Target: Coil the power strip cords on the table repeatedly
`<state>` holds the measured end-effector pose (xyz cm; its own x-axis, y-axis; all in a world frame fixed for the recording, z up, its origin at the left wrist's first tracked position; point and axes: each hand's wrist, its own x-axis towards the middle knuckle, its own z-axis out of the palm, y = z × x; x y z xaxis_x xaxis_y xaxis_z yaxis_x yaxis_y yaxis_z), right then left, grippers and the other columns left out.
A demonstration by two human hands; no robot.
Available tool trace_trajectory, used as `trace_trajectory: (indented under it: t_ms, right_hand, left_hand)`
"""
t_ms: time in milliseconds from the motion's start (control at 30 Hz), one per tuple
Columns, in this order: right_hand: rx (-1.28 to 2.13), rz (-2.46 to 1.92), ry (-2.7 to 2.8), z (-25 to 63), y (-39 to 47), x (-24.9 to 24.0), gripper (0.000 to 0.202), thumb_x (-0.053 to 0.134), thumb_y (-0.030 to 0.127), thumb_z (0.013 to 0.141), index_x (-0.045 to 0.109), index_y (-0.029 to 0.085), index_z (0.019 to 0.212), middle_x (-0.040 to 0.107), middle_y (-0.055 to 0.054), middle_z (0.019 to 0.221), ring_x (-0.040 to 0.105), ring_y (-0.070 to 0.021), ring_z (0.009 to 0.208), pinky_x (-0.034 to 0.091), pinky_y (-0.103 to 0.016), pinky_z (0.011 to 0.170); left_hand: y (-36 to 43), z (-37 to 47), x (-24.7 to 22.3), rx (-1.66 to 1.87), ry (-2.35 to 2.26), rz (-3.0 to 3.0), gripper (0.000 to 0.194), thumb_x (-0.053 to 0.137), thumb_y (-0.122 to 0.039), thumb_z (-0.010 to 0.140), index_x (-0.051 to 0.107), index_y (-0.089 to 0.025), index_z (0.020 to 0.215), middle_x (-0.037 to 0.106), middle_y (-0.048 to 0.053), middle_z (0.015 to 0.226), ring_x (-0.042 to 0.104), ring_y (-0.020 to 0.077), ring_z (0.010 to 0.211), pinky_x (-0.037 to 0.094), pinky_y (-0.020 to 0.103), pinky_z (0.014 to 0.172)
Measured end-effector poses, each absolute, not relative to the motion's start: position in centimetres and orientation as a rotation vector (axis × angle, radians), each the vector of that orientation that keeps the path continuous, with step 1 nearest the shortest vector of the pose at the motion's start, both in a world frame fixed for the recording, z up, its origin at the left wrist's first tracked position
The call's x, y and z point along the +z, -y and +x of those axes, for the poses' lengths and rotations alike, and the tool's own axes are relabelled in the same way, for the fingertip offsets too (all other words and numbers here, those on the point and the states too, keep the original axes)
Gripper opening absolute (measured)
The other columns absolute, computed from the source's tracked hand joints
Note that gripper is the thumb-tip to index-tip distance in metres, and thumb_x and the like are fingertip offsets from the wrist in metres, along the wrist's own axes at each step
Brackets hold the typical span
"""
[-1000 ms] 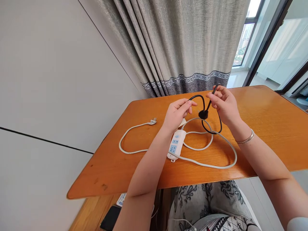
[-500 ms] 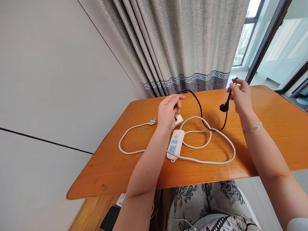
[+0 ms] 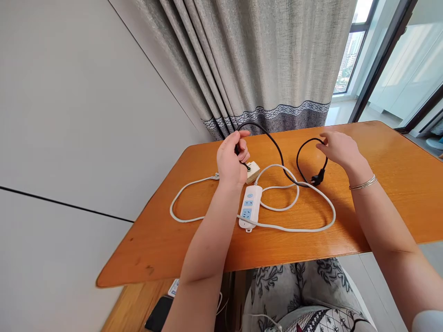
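My left hand point(image 3: 232, 154) is closed around a stretch of black power cord point(image 3: 273, 143) above the table. Just beyond it, a small cream block point(image 3: 253, 171) has a black lead running into its top. To the right, my right hand point(image 3: 339, 146) has thumb and fingertips at a bend of the same cord. The cord's black plug point(image 3: 317, 178) lies below those fingers at the tabletop, prongs to the left. A white power strip point(image 3: 251, 207) with blue sockets rests between my forearms, its white cable point(image 3: 304, 229) looped around and over its lower end.
The white cable's plug point(image 3: 216, 176) is partly behind my left wrist. The wooden table point(image 3: 166, 253) has a grey curtain point(image 3: 287, 60) behind it and a white wall point(image 3: 62, 115) on the left. A dark phone point(image 3: 159, 313) lies below the table edge.
My left hand moved left with the cord, uncovering more of the cream block. My right hand lowered slightly; the black plug dropped from hanging to the table, and the cord there now forms a loop.
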<state>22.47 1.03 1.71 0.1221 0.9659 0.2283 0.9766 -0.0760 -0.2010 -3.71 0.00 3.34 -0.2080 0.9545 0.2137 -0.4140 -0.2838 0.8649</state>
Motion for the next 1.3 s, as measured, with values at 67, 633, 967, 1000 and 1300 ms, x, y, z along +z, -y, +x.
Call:
trace_trajectory:
  t_ms: [67, 633, 967, 1000, 1300]
  right_hand:
    - [-0.120, -2.040, 1.882, 22.1, -0.6, 1.8, 0.049, 0.057, 0.039, 0.091, 0.062, 0.018, 0.135, 0.067, -0.015, 0.130, 0.065, -0.0298, 0.109, 0.050, -0.036, 0.080]
    - [0.170, -1.631, 2.698, 17.4, 2.3, 2.3, 0.023, 0.056, 0.033, 0.092, 0.074, 0.022, 0.082, 0.074, -0.007, 0.087, 0.066, -0.0200, 0.078, 0.035, -0.028, 0.060]
    - [-0.035, -1.832, 2.248, 17.9, 3.9, 3.9, 0.029, 0.048, 0.037, 0.100, 0.064, 0.018, 0.116, 0.075, -0.012, 0.099, 0.068, -0.0273, 0.089, 0.042, -0.032, 0.067]
    - [-0.069, -1.823, 2.209, 18.1, 3.9, 3.9, 0.029, 0.050, 0.035, 0.099, 0.063, 0.018, 0.118, 0.075, -0.013, 0.102, 0.068, -0.0279, 0.091, 0.043, -0.033, 0.068]
    - [-0.287, -1.957, 2.002, 20.4, 2.9, 3.6, 0.021, 0.059, 0.032, 0.089, 0.071, 0.021, 0.102, 0.074, -0.013, 0.086, 0.067, -0.0295, 0.083, 0.042, -0.035, 0.064]
  left_hand:
    - [0.0, -3.7, 3.3, 1.697, -0.830, 0.960, 0.022, 0.069, -0.035, 0.084, 0.066, -0.018, 0.071, 0.041, -0.006, 0.053, 0.026, 0.0029, 0.036, 0.021, 0.021, 0.036]
    - [-1.5, -5.7, 2.7, 1.807, -0.890, 1.098, 0.032, 0.058, -0.040, 0.093, 0.059, -0.023, 0.066, 0.037, -0.005, 0.052, 0.027, 0.0067, 0.037, 0.024, 0.026, 0.040]
    - [-1.8, -5.6, 2.3, 1.907, -0.809, 0.971, 0.027, 0.061, -0.043, 0.091, 0.060, -0.023, 0.072, 0.037, -0.005, 0.054, 0.026, 0.0058, 0.039, 0.021, 0.027, 0.041]
    - [-2.0, -5.9, 2.3, 1.932, -0.816, 0.951, 0.028, 0.060, -0.044, 0.091, 0.060, -0.023, 0.073, 0.036, -0.005, 0.054, 0.025, 0.0059, 0.039, 0.020, 0.027, 0.041]
    - [-4.7, -12.5, 1.8, 1.889, -0.867, 0.961, 0.041, 0.057, -0.059, 0.089, 0.055, -0.026, 0.065, 0.020, -0.006, 0.045, 0.013, 0.0081, 0.039, 0.011, 0.032, 0.045]
